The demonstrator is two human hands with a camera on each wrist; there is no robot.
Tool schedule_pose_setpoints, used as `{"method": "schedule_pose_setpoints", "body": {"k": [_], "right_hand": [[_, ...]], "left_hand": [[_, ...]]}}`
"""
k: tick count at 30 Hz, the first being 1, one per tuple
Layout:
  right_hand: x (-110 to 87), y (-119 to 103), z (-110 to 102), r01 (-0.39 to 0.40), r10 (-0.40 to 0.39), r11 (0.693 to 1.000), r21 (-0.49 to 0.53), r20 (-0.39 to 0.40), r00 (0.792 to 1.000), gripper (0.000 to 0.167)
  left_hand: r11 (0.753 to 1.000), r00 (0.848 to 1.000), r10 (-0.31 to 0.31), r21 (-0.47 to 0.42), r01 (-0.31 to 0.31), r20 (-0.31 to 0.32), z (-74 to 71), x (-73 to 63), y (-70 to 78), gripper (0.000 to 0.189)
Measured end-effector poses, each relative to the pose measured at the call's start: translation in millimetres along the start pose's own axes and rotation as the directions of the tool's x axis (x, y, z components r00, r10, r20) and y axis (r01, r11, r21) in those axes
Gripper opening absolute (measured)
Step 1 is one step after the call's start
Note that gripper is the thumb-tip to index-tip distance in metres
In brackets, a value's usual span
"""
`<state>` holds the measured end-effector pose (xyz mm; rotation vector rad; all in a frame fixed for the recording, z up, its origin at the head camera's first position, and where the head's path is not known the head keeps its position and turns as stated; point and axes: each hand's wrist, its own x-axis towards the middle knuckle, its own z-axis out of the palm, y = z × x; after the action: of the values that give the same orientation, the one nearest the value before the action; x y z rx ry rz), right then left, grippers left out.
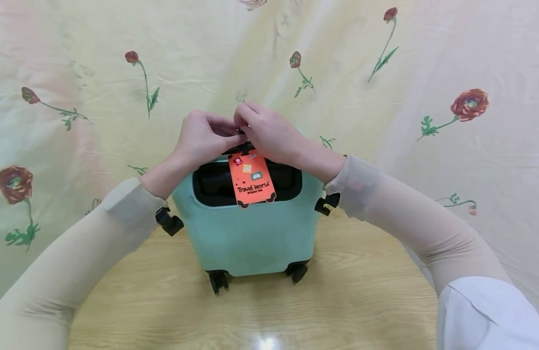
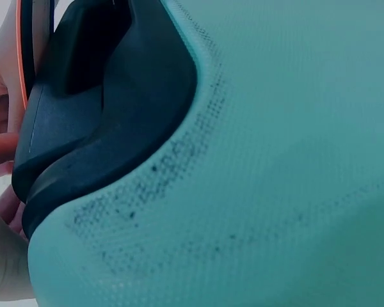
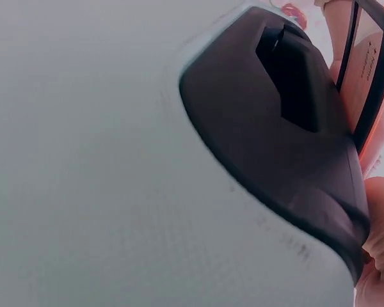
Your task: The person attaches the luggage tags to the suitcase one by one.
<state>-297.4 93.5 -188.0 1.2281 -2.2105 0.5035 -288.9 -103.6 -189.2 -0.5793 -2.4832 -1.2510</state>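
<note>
A mint-green suitcase stands upright on its wheels, a black recessed panel near its top. An orange luggage tag printed "Travel World" hangs in front of that panel by a black strap. Above the tag, my left hand pinches the strap between thumb and fingers. My right hand meets it there, its thumb and forefinger pinching the strap from the other side. The fingers largely hide the strap's upper part. In the right wrist view, the tag's back shows a pale card with small print.
Below the suitcase spreads a light wood-grain surface. A pale cloth with printed red flowers hangs behind it. Black wheels show at the suitcase's lower corners. Dark buckles hang from the wrists beside it.
</note>
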Motion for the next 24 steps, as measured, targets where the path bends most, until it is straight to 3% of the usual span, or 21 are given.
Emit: {"method": "schedule_pose_setpoints", "body": {"k": [12,18,24], "right_hand": [[-7.6,1,5,0.009,-0.006,1.000,0.028,-0.107,0.994,0.012],[-10.5,5,10,-0.093,0.107,0.990,0.109,-0.130,0.986,0.012],[-13.2,7,9,-0.203,0.215,0.971,0.130,-0.091,0.972,0.012]], "left_hand": [[1.000,1.000,-0.010,-0.026,0.010,0.009,2.4,-0.9,-1.4,0.029],[0.995,1.000,-0.021,-0.092,0.023,0.021,4.9,-1.0,-2.6,0.031],[0.989,0.997,-0.037,-0.142,0.046,0.061,6.0,0.7,-3.4,0.030]]}}
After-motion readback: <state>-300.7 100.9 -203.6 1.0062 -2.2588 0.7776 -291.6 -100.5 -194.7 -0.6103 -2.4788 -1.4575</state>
